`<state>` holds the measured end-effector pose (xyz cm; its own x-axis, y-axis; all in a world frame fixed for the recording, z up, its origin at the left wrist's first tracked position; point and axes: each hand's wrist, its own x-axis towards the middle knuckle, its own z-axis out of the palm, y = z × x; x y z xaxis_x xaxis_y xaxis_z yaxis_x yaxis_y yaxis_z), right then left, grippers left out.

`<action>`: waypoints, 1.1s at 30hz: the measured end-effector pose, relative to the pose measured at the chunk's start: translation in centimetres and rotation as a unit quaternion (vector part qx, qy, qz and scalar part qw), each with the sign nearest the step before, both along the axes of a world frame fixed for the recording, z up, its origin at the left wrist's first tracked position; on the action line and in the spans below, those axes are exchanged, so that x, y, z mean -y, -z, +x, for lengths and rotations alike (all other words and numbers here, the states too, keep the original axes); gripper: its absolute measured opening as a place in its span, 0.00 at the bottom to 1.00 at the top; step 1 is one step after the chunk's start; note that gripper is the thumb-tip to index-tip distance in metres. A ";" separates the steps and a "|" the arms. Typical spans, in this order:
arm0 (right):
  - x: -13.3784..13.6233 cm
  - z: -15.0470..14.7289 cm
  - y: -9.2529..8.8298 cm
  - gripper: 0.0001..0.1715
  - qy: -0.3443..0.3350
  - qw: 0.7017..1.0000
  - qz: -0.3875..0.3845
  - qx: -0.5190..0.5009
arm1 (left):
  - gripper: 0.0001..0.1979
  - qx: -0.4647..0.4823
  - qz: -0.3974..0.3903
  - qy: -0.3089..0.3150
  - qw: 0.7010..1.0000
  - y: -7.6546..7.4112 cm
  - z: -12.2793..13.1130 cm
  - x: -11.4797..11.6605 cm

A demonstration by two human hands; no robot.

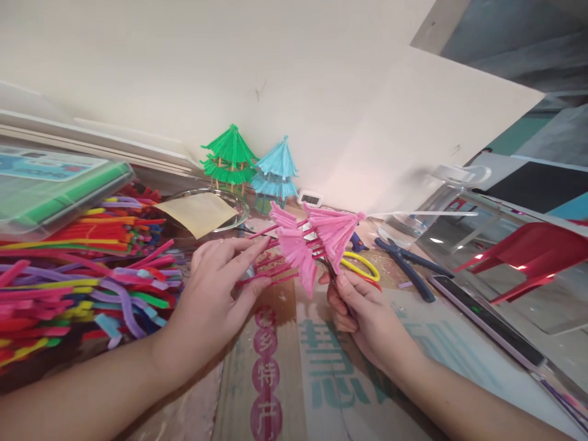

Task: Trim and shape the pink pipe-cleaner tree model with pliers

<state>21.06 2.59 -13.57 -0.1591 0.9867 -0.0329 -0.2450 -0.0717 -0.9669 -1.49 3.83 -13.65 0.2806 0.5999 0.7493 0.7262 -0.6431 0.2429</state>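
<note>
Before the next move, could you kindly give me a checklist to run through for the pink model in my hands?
1. Grip of the left hand on the red legs of the pink model: ok, fingers pinch them.
2. Hold of the right hand, curled under the pink roof: cannot tell.
3. Model upright: not ok, it lies tilted sideways above the table.
4. yellow scissors close behind the right hand: ok.
5. blue pliers lying apart from both hands: ok.

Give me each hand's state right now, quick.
Left hand: open, fingers stretched out, tips touching the red stems of the pink pipe-cleaner model.
Right hand: closed, holding the same model from below.
</note>
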 end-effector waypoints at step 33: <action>0.4 -0.2 -0.5 0.32 0.004 0.991 0.063 0.116 | 0.15 0.122 -0.075 -0.012 0.990 -0.8 -0.3 -0.5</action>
